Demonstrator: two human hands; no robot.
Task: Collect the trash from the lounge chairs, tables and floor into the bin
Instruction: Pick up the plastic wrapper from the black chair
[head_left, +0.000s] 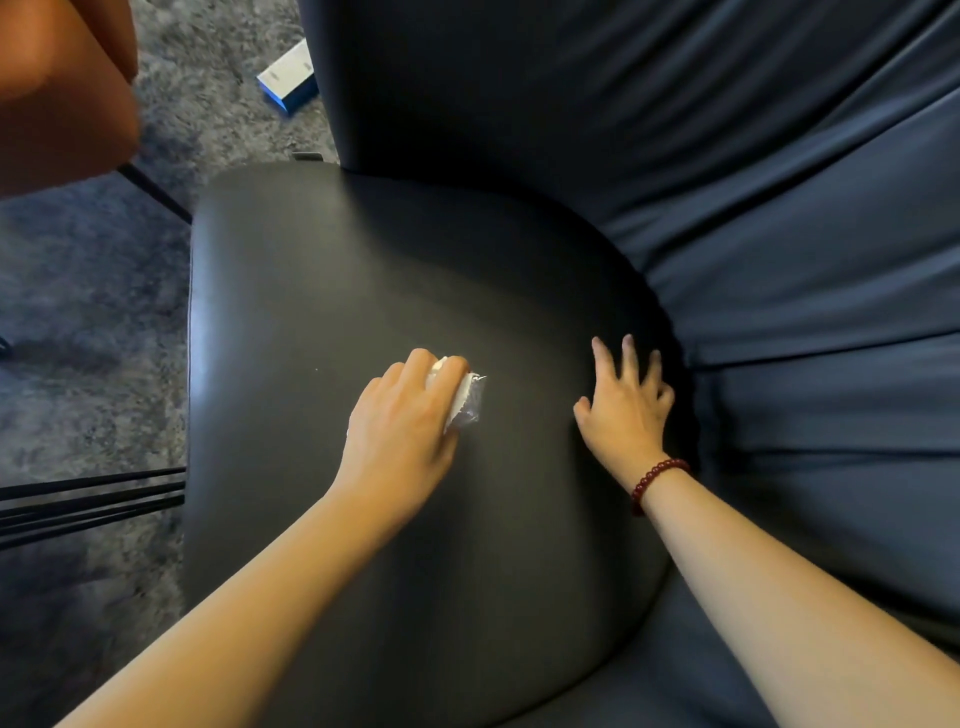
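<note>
So the trash you're on is the crumpled wrapper (465, 397), white paper with a bit of clear plastic sticking out. It sits low on the dark seat cushion (322, 291), roughly mid-seat. Your left hand (405, 421) is curled over it from the left, fingers wrapped round the top and the loose end poking out on the thumb side. I can't tell whether it's lifted off the leather or pinned against it. My guess is you're bunching it so it comes up in one piece, since thin film slides on a slick seat.

Your right hand (623, 410) has nothing in it. The fingers are spread and mostly straight, with the tips down on the cushion close to the crease where the seat meets the backrest (675, 130). It looks like it's either bracing you while you lean in or feeling along the gap for more scraps. There's a red bead bracelet (657, 480) on that wrist.

Further out, a blue and white box (287, 80) lies on the grey carpet (88, 312) just past the chair's back left edge, so that's probably another pickup. An orange chair (57, 88) sits top left, and some thin black rods (88, 499) run in from the left. There's no bin in view, so you'll have to carry the wrapper to it.
</note>
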